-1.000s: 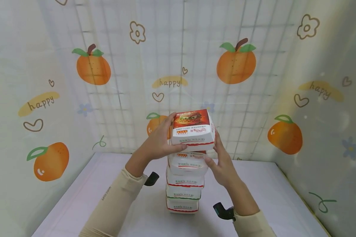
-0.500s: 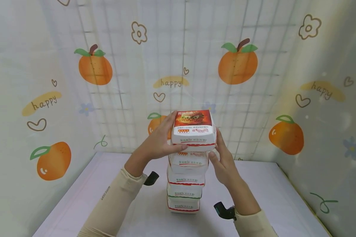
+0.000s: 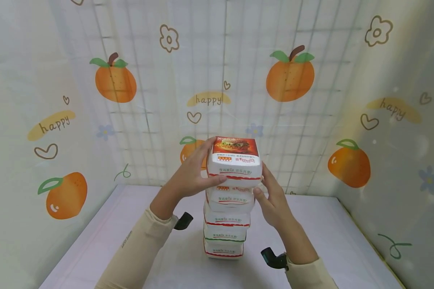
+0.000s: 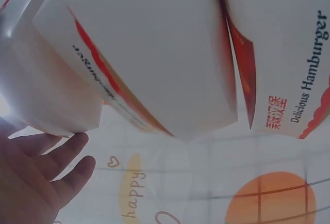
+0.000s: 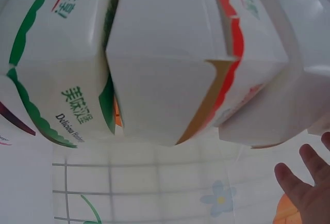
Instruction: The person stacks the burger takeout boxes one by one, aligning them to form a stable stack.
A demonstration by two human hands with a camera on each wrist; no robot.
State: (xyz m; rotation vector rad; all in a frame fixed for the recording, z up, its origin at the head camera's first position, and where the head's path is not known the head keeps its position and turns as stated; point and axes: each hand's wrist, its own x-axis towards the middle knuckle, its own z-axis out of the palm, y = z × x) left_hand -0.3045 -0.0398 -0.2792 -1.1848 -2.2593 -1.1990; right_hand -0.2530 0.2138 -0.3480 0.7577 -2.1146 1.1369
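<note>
A white hamburger box (image 3: pixel 235 170) with a red burger picture on its lid tops an upright, slightly uneven stack of similar boxes (image 3: pixel 227 218). My left hand (image 3: pixel 191 174) holds this top box, thumb along its lower front edge, fingers at its left side. On the right, my right hand (image 3: pixel 275 202) has its fingers behind the top box's right side and its thumb by the second box's edge; contact is unclear. The left wrist view shows left-hand fingers (image 4: pixel 72 152) under a box edge. In the right wrist view, right-hand fingers (image 5: pixel 304 167) look spread.
The stack stands on a pale table (image 3: pixel 293 228). Behind and beside it hangs a curtain (image 3: pixel 246 64) printed with oranges, with a wire grid showing through at the back. A black wrist mount (image 3: pixel 273 257) juts from the right wrist, another (image 3: pixel 183 221) from the left.
The top box has come down slightly, moved a little left and become more level with the stack. The right thumb has slid a little off the second box's front.
</note>
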